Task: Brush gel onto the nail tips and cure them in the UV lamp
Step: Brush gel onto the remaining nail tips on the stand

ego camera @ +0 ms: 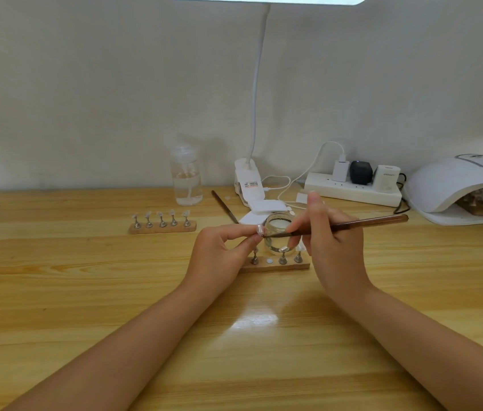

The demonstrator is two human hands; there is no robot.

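Observation:
My left hand (222,256) pinches a small clear nail tip (259,231) on its stand, held up above the table. My right hand (332,241) grips a brown brush (353,223), whose bristles touch the nail tip. Below the hands lies a wooden holder (275,266) with three metal stands and one bare white spot. A small glass jar (278,232) stands just behind it. A second wooden holder (161,226) carrying several nail tips sits to the left. The white UV lamp (456,188) is at the far right, with another holder inside it.
A clear pump bottle (186,176) and a white clip lamp base (247,182) stand at the back. A spare brush (224,206) and white pads (264,207) lie near them. A power strip (353,188) with plugs and cables runs along the wall.

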